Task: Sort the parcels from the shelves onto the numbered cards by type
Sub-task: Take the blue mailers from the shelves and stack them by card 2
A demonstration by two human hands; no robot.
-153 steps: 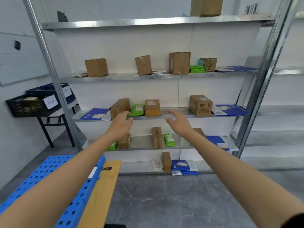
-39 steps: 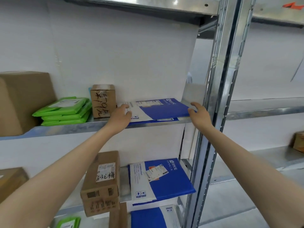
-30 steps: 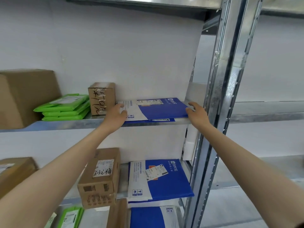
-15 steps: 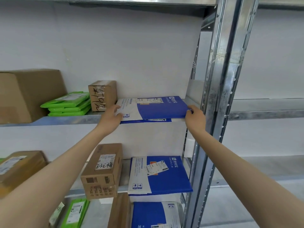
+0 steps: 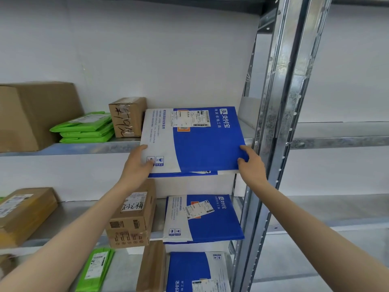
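A blue mailer is gripped at its near corners by the left hand and the right hand. It is tilted over the front edge of the upper shelf, near its right end. Sorting is judged barely begun: boxes, green bags and other mailers lie on the shelves; no cards are seen.

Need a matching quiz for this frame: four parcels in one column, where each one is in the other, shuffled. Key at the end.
1. top blue mailer
2. green mailers
3. scribbled small box
4. labelled box

A. on the middle shelf, left of a second blue mailer
B. stacked flat, left of the scribbled small box
C. gripped by left hand and right hand
D. standing right of the green mailers

Pairs: 1-C, 2-B, 3-D, 4-A
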